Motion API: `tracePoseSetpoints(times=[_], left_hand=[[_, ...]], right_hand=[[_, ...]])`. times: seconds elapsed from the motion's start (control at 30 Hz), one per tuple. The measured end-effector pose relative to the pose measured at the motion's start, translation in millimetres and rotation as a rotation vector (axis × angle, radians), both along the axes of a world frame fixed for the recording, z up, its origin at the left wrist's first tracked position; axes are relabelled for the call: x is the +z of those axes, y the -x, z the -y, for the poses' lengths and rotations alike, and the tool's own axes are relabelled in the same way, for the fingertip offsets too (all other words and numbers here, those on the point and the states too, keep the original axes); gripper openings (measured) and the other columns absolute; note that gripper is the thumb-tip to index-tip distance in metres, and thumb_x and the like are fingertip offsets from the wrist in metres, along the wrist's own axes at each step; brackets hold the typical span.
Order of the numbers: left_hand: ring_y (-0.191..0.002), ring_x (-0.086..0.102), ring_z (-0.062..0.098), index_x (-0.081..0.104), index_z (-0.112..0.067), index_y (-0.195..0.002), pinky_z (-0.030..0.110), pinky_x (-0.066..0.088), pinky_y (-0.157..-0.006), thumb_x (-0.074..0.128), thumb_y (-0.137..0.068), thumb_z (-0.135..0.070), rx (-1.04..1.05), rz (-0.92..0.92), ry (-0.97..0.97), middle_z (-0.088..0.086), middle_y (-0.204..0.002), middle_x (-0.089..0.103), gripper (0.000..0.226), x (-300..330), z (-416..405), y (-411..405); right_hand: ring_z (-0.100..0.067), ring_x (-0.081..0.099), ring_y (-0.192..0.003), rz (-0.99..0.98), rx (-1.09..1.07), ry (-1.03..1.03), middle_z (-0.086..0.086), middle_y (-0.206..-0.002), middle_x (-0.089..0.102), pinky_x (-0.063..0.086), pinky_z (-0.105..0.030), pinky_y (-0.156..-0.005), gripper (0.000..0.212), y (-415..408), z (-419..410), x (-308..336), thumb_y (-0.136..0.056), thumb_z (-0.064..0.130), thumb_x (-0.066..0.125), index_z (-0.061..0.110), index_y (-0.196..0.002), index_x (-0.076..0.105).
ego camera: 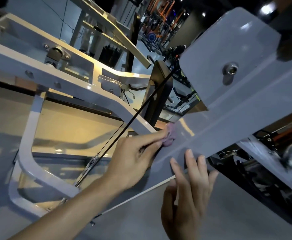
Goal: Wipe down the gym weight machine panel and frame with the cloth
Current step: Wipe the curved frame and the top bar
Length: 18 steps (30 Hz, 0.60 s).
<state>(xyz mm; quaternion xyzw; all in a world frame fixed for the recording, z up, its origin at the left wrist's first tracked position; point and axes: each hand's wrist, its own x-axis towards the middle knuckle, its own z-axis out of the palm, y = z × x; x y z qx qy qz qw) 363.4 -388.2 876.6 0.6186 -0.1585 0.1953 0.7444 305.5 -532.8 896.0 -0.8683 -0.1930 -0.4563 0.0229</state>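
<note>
At the edge of the grey panel (228, 94), in the head view, the only one supplied, the left hand (133, 160) pinches a small bunched pink-purple cloth (169, 135) and presses it onto the painted face where the panel meets the curved frame tube (107, 103). The right hand (188, 187) lies with straight, spread fingers flat on the panel's lower edge, holding nothing and apparently bracing. The cloth reads as soft, light and easily wadded; it is best kept gathered under the fingertips so that it does not slip from the hand on the glossy paint. Panel and frame look like rigid painted steel, fixed in place and smooth enough to be slippery, so they need pressure rather than a grasp. A bolt head (231, 69) stands proud of the panel, and a black cable (138, 115) crosses close above the left hand; either could snag the cloth. Whether the cloth is damp cannot be told.
</note>
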Motion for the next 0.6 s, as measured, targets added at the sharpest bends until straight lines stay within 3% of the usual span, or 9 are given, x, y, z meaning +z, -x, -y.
tracePoseSetpoints(times=[0.13, 0.23, 0.4, 0.6], left_hand=[[-0.117, 0.066, 0.001, 0.066, -0.026, -0.132, 0.025, 0.054, -0.099, 0.066, -0.096, -0.005, 0.067, -0.079, -0.063, -0.022, -0.127, 0.068, 0.041, -51.2, -5.8, 30.9], [-0.119, 0.064, -0.001, 0.067, -0.032, -0.128, 0.02, 0.05, -0.103, 0.066, -0.097, -0.008, 0.063, -0.144, -0.081, -0.029, -0.123, 0.067, 0.039, -49.0, -4.4, 3.4], [-0.117, 0.065, -0.004, 0.071, -0.019, -0.128, 0.022, 0.052, -0.102, 0.064, -0.099, -0.007, 0.079, -0.077, -0.016, -0.018, -0.122, 0.072, 0.032, -18.3, 9.0, -21.7], [-0.117, 0.066, 0.001, 0.069, -0.022, -0.129, 0.022, 0.054, -0.099, 0.07, -0.094, -0.002, 0.113, -0.11, -0.069, -0.019, -0.127, 0.069, 0.04, -67.2, -3.1, 41.3]], right_hand=[[-0.028, 0.035, -0.147, 0.004, -0.019, -0.014, -0.008, -0.149, 0.047, 0.019, -0.053, -0.124, 0.037, -2.3, -1.1, -1.4, -0.107, 0.019, 0.037, 0.013, -0.122, 0.07], [-0.026, 0.032, -0.151, -0.001, -0.003, -0.033, -0.009, -0.152, 0.046, 0.017, -0.055, -0.124, 0.032, -1.9, -3.2, -3.4, -0.102, 0.013, 0.042, 0.013, -0.123, 0.066], [-0.025, 0.03, -0.153, 0.007, 0.013, -0.026, -0.005, -0.156, 0.041, 0.016, -0.056, -0.124, 0.039, -1.9, -4.4, -5.9, -0.093, 0.004, 0.045, 0.016, -0.126, 0.06], [-0.022, 0.026, -0.154, 0.034, 0.003, -0.054, -0.004, -0.155, 0.039, 0.01, -0.054, -0.126, 0.035, -7.3, -6.0, -11.8, -0.092, 0.004, 0.046, 0.016, -0.122, 0.06]])
